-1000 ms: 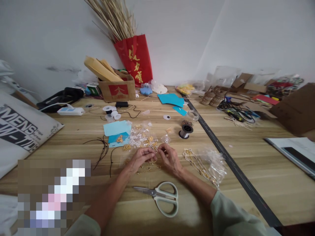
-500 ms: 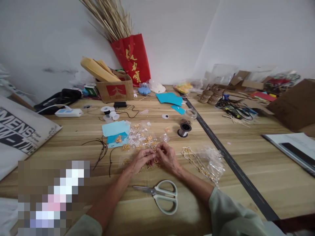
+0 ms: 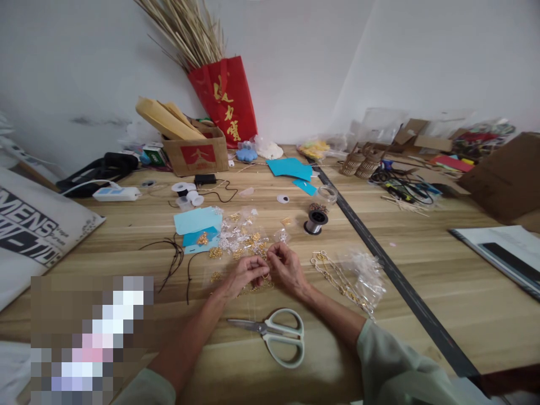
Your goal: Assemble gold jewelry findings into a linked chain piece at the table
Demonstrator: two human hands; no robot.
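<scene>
My left hand (image 3: 248, 272) is closed in a pinch, with a small gold ring-like bit showing at its fingertips. Just to its right, my right hand (image 3: 287, 269) pinches too; whatever lies between its fingers is too small to make out. A narrow gap separates the fingertips. Beneath the left hand lies some fine gold chain (image 3: 256, 289). Gold beads (image 3: 215, 253) and clear packets of silvery findings (image 3: 231, 239) spread just beyond the hands. Pale green scissors (image 3: 262, 328) lie between my forearms, blades pointing left.
Right of my hands are a gold-and-silver chain (image 3: 343, 286) and crumpled clear bags (image 3: 369, 278). A wire spool (image 3: 315, 225) stands farther back. Blue cards (image 3: 197, 220) and black cord (image 3: 175, 259) lie left. A dark strip (image 3: 379, 256) crosses the table on the right.
My fingertips have drawn slightly apart, the right ones shifting a little away from the left. The objects on the table keep their places.
</scene>
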